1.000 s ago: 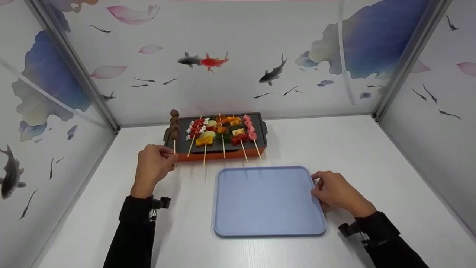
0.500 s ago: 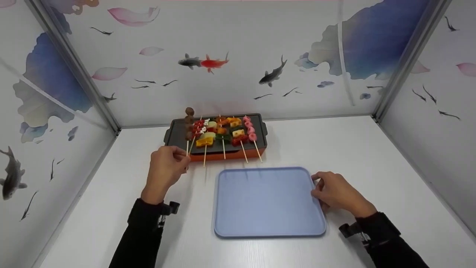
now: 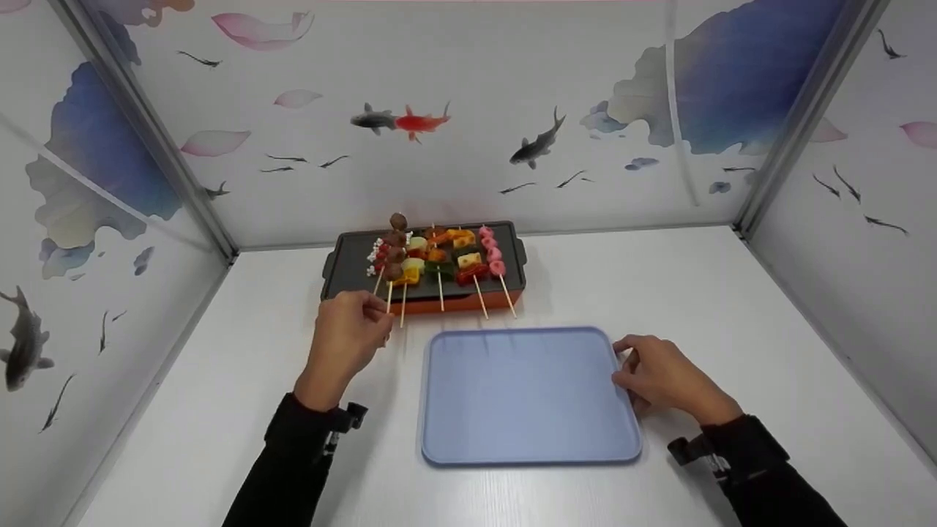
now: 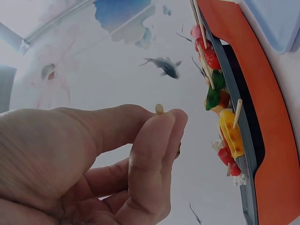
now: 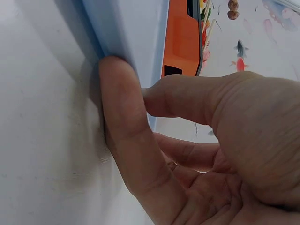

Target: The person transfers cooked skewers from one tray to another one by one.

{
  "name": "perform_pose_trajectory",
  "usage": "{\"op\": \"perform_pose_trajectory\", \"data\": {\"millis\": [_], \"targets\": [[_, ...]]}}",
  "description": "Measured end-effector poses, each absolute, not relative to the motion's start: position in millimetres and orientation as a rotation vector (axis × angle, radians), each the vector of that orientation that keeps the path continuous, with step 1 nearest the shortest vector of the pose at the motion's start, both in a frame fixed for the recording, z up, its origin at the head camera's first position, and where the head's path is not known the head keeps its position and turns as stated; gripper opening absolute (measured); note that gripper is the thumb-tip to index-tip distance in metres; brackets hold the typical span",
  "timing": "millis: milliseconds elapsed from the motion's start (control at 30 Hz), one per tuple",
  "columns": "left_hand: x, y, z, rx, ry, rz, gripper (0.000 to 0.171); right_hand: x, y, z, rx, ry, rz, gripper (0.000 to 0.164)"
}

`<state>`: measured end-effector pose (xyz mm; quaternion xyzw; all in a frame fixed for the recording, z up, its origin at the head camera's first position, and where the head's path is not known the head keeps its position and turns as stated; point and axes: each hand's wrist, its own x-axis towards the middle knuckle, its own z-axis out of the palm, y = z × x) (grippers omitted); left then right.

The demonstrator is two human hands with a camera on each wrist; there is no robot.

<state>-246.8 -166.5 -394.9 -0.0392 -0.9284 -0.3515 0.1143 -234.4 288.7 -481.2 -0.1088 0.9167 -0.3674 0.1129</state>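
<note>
The skewer of brown balls (image 3: 395, 255) is held in the air in front of and over the left part of the grill (image 3: 345, 272), four balls showing, its stick running down towards the person. From the right wrist, two of the balls appear against the wall, apart from the food on the plate. The left hand (image 3: 348, 338) has a firm grip on the stick near its lower end, pinched between thumb and fingers; from the left wrist, the blunt stick end (image 4: 159, 108) pokes out between the fingertips.

Just behind the brown balls, partly hidden by them, lies a red-and-white skewer (image 3: 380, 255). To its right, more food rests on the black plate: a skewer with a yellow piece (image 3: 412, 275) at its near end, another with a green piece (image 3: 439, 270), one with a red piece (image 3: 471, 274), and a pink skewer (image 3: 492, 252) at the right. Their sticks overhang the orange front.

Nearer the person lies the pale blue tray (image 3: 528, 399), flat on the white table (image 3: 732, 300). The right hand (image 3: 667, 377) is closed on its right edge, thumb and finger pinching the rim. Both arms wear black sleeves (image 3: 282, 461). Behind stands a wall (image 3: 468, 66) painted with fish and petals.
</note>
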Motion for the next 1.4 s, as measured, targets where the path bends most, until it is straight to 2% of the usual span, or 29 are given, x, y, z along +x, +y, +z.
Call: {"op": "perform_pose_trajectory", "data": {"millis": [667,967,1400], "targets": [[-233,-135,-400,-0.224,-2.740,-1.068,0.006,-234,289,-479,-0.315,2.669,-1.123,0.053],[-227,-123,-405,-0.323,-2.748,-1.032,0.009,-234,289,-480,-0.308,2.660,-1.130,0.053],[-216,-101,-419,-0.491,-2.711,-1.054,0.005,-233,290,-480,-0.293,2.648,-1.158,0.054]]}}
